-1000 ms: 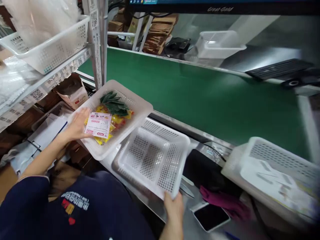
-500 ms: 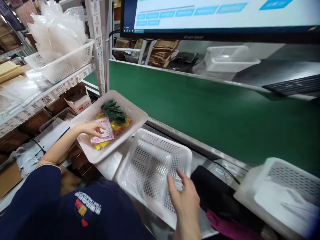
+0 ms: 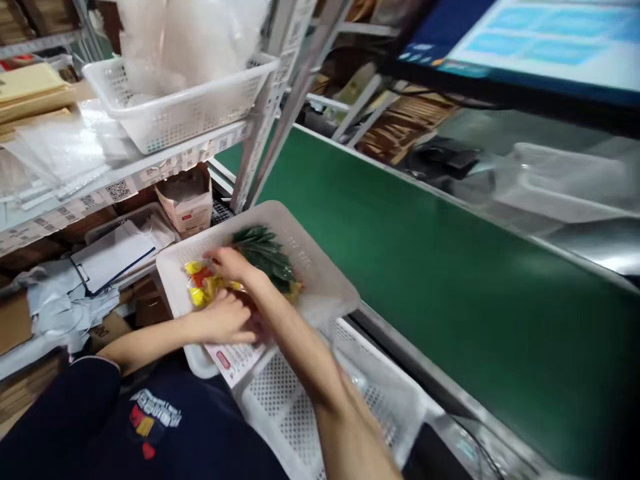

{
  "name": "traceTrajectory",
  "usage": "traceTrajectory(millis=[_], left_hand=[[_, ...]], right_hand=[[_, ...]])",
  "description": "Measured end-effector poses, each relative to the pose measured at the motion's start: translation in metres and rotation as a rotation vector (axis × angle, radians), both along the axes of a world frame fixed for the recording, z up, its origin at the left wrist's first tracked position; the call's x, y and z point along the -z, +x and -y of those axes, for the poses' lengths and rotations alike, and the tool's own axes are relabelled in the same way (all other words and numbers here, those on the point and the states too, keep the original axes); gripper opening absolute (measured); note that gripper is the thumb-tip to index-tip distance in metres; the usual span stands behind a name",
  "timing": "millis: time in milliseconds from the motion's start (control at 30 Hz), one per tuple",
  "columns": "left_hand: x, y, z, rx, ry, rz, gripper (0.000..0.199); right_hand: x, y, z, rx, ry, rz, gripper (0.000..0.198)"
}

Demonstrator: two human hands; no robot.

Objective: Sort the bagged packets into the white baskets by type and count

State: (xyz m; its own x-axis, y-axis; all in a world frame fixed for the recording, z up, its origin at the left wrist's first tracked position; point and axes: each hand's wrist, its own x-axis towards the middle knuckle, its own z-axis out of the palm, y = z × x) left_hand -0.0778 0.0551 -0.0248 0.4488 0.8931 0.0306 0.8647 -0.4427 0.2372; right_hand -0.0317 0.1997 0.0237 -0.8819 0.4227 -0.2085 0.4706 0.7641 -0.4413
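Observation:
A white plastic basket holds small yellow-and-red packets and a bunch of dark green flat packets. At the basket's near side, my left hand is closed on a pink-and-white printed packet, which sticks out over the rim. My right hand reaches across into the same basket, fingers curled down at the yellow-and-red packets. Its fingertips are blurred and partly hidden, so any grip there is unclear. Below my right forearm stands a second white perforated basket.
A green conveyor belt runs behind the baskets. On the left, a shelf carries a white basket of clear plastic bags. Beneath it are a small open carton and a clipboard. A monitor hangs at upper right.
My right hand has moved left from the second basket into the filled one. My left hand has drawn the pink packet toward me over the near rim. The view has turned left.

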Motion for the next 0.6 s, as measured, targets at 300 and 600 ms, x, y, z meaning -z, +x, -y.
traceTrajectory(millis=[300, 600], left_hand=[[-0.007, -0.003, 0.019, 0.098, 0.04, 0.223, 0.026], [-0.001, 0.003, 0.018, 0.108, 0.106, 0.233, 0.019]], right_hand=[[0.046, 0.022, 0.004, -0.18, -0.048, 0.249, 0.069], [0.051, -0.031, 0.009, -0.089, 0.089, 0.466, 0.046]])
